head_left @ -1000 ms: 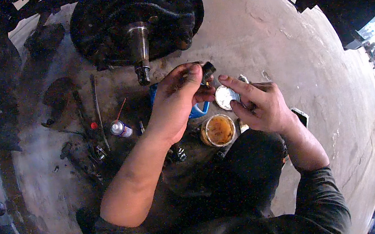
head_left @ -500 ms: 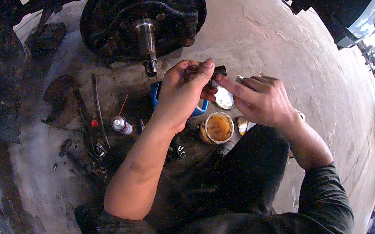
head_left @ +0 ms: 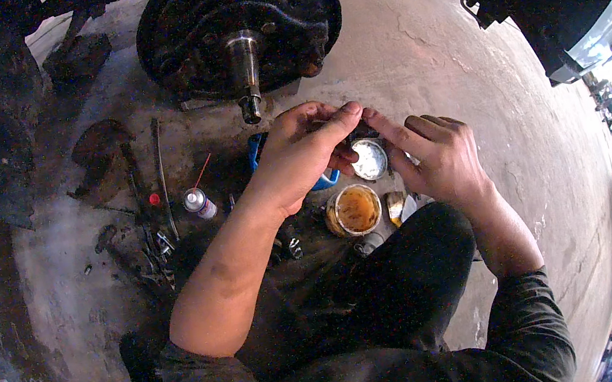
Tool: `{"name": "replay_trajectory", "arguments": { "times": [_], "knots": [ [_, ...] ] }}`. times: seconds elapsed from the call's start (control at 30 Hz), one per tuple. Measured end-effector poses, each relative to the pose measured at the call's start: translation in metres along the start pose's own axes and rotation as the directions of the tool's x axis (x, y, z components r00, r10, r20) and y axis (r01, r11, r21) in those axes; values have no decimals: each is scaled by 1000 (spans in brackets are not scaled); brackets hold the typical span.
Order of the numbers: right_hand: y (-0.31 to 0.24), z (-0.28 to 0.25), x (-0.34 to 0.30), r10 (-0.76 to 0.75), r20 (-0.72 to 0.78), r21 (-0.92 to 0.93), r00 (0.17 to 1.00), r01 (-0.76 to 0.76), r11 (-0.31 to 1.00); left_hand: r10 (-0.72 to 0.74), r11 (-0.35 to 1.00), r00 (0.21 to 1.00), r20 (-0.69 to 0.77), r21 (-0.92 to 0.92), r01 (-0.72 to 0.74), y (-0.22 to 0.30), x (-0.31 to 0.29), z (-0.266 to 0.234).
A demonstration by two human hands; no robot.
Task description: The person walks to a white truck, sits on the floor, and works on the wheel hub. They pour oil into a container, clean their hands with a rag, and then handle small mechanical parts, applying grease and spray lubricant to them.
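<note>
My left hand [head_left: 299,148] is closed, thumb on top, around a small dark part [head_left: 362,131] that is mostly hidden by the fingers. My right hand [head_left: 433,153] meets it from the right: the index finger reaches to the part beside my left thumb, and the other fingers are curled. Just below the hands stands an open tub of amber-brown grease [head_left: 356,211]. Its round, pale lid [head_left: 369,158] lies on the floor behind it. A blue object [head_left: 328,179] shows partly from under my left hand.
Ahead, a bare metal spindle [head_left: 246,71] sticks out from a large dark round backing plate [head_left: 175,35]. To the left are a spray can [head_left: 197,201] with a red straw, a red cap [head_left: 154,199], a hammer [head_left: 108,239] and a curved dark part [head_left: 100,144] on the concrete floor.
The right index finger has moved up and nearer the left thumb. Less of the dark part shows now. The whole view has shifted slightly.
</note>
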State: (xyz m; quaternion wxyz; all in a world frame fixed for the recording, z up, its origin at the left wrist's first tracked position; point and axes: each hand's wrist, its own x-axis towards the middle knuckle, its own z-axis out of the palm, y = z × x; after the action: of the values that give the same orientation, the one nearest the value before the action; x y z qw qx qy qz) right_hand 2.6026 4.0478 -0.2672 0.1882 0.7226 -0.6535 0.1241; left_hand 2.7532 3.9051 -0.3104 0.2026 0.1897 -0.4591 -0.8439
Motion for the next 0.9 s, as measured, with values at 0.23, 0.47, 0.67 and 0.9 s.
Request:
{"name": "replay_trajectory", "arguments": {
  "times": [0.23,0.47,0.67,0.9],
  "knots": [
    [-7,-5,-5,-51,81,30,995,49,998,-13,999,1000,19,37,12,0,1,-4],
    [-2,-12,-5,134,114,282,984,-161,946,-13,999,999,42,35,11,-1,0,-3],
    [1,-11,-3,18,153,215,988,-51,975,-10,1000,997,77,30,8,1,0,-2],
    [0,-12,-8,-175,70,29,982,174,984,-139,990,987,79,-2,139,4,1,-3]
  ]
}}
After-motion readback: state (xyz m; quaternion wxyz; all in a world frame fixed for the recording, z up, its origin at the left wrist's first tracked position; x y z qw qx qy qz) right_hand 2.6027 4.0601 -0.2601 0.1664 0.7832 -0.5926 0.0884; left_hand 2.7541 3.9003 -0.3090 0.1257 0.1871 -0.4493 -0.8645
